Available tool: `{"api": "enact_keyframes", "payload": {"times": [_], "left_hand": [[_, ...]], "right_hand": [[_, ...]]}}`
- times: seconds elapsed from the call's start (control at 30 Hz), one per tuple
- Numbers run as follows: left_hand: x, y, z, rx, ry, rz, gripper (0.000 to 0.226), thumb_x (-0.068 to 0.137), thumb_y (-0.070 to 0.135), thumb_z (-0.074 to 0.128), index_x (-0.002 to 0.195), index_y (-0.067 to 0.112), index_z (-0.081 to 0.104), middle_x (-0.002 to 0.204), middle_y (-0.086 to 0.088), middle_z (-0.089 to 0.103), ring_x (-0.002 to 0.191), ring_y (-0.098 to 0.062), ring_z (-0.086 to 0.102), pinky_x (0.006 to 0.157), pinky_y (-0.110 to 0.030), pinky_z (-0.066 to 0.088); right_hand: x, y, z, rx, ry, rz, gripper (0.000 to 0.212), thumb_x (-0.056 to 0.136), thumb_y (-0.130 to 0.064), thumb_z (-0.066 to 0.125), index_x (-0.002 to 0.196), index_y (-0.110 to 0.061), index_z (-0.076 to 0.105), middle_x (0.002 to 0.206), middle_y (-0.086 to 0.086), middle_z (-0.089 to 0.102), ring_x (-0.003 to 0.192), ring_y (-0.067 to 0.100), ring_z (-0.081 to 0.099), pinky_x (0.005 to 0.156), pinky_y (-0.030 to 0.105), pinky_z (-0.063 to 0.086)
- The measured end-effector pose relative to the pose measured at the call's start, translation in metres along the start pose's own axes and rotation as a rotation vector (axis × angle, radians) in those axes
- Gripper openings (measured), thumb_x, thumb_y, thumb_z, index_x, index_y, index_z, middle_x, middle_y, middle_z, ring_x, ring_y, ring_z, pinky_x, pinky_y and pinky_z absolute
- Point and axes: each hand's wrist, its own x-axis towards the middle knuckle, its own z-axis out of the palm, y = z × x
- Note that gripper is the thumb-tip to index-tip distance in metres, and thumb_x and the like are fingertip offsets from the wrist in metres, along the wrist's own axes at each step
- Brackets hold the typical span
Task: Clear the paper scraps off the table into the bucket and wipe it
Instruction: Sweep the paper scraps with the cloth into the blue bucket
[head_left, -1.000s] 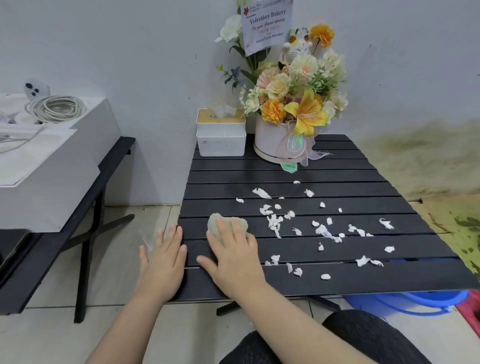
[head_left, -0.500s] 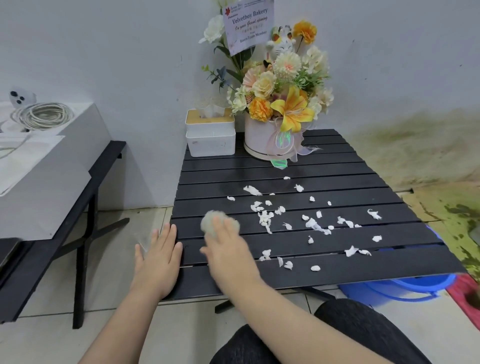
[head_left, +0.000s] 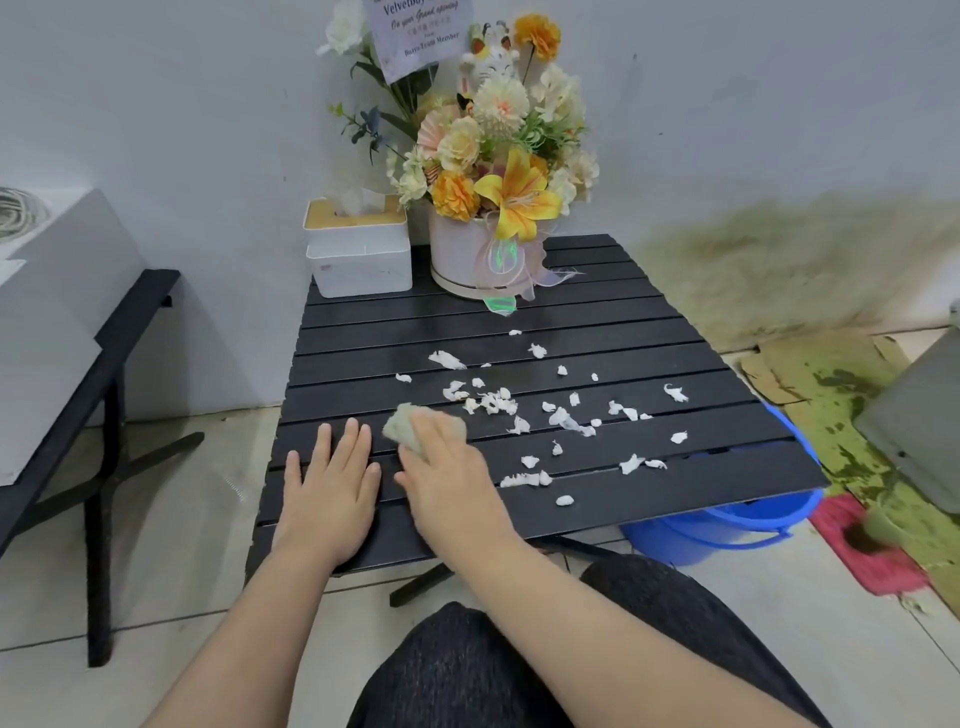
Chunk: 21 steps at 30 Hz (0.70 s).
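Now right hand fingers clutch crumpled fuzzy wad; left hand fingers flat on slatted table.

Torn white paper scraps litter the black slatted worktop, a pale wad beside them. A blue bucket stands under its near right corner.

Back of table blocked: tissue box & flower pot side by side at wall. Slats before them bare, room to pass. Paper scraps litter centre-right. Left hand flat front-left, right hand grips cloth just beside. Bucket under front-right corner, rim half hidden.
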Motion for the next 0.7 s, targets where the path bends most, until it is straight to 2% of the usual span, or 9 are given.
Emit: {"api": "enact_keyframes", "payload": {"times": [0.1, 0.27, 0.33, 0.4, 0.5, 0.6, 0.7], "left_hand": [[0.001, -0.004, 0.002, 0.010, 0.001, 0.004, 0.052, 0.098, 0.034, 0.013, 0.147, 0.024, -0.002, 0.158, 0.008, -0.007, 0.145, -0.017, -0.011, 0.119, -0.043, -0.001], [0.001, -0.002, 0.002, 0.000, 0.003, 0.000, 0.052, 0.097, 0.035, 0.011, 0.147, 0.026, -0.002, 0.158, 0.010, -0.007, 0.145, -0.016, -0.012, 0.119, -0.041, -0.003], [0.001, -0.002, 0.002, 0.003, 0.004, -0.001, 0.052, 0.097, 0.035, 0.011, 0.147, 0.026, -0.002, 0.158, 0.010, -0.007, 0.145, -0.016, -0.012, 0.119, -0.041, -0.003], [0.002, -0.003, 0.003, -0.001, 0.005, -0.004, 0.052, 0.097, 0.035, 0.011, 0.147, 0.026, -0.002, 0.158, 0.010, -0.006, 0.145, -0.016, -0.012, 0.119, -0.042, -0.003], [0.001, -0.003, 0.003, -0.018, 0.001, -0.003, 0.052, 0.098, 0.035, 0.013, 0.147, 0.025, -0.002, 0.158, 0.010, -0.007, 0.145, -0.016, -0.013, 0.118, -0.042, -0.004], [0.004, -0.006, 0.001, -0.029, -0.019, 0.017, 0.052, 0.098, 0.033, 0.014, 0.147, 0.025, -0.002, 0.158, 0.009, -0.006, 0.145, -0.016, -0.012, 0.118, -0.042, -0.004], [0.022, -0.015, -0.008, -0.113, 0.014, -0.011, 0.051, 0.098, 0.033, 0.017, 0.148, 0.023, 0.006, 0.158, 0.008, 0.002, 0.146, -0.016, -0.006, 0.118, -0.040, -0.001]], "right_hand": [[-0.010, -0.005, 0.005, -0.017, -0.067, -0.042, 0.037, 0.081, -0.033, 0.067, 0.110, -0.012, 0.063, 0.131, 0.010, 0.052, 0.117, 0.029, 0.050, 0.069, 0.035, 0.052], [-0.006, 0.059, -0.010, 0.046, -0.029, 0.171, 0.024, 0.071, -0.017, 0.077, 0.092, -0.008, 0.069, 0.122, 0.018, 0.059, 0.108, 0.038, 0.057, 0.063, 0.044, 0.056], [-0.002, 0.068, -0.015, 0.026, 0.009, 0.214, 0.026, 0.074, -0.015, 0.075, 0.097, -0.005, 0.068, 0.128, 0.017, 0.056, 0.110, 0.039, 0.055, 0.065, 0.044, 0.055], [0.002, 0.050, -0.015, -0.003, 0.026, 0.133, 0.034, 0.079, -0.020, 0.069, 0.109, -0.007, 0.062, 0.134, 0.013, 0.049, 0.111, 0.037, 0.050, 0.064, 0.040, 0.053], [-0.006, 0.010, -0.005, 0.004, -0.092, -0.039, 0.042, 0.086, -0.035, 0.057, 0.121, -0.011, 0.054, 0.140, 0.008, 0.040, 0.118, 0.032, 0.040, 0.072, 0.040, 0.050], [-0.008, 0.026, 0.000, 0.019, -0.108, 0.023, 0.037, 0.080, -0.037, 0.066, 0.109, -0.015, 0.063, 0.133, 0.008, 0.048, 0.114, 0.031, 0.049, 0.067, 0.038, 0.050], [0.000, 0.060, -0.004, 0.092, -0.010, 0.183, 0.030, 0.073, -0.024, 0.076, 0.099, -0.010, 0.068, 0.125, 0.014, 0.058, 0.102, 0.035, 0.059, 0.065, 0.044, 0.055]]}}
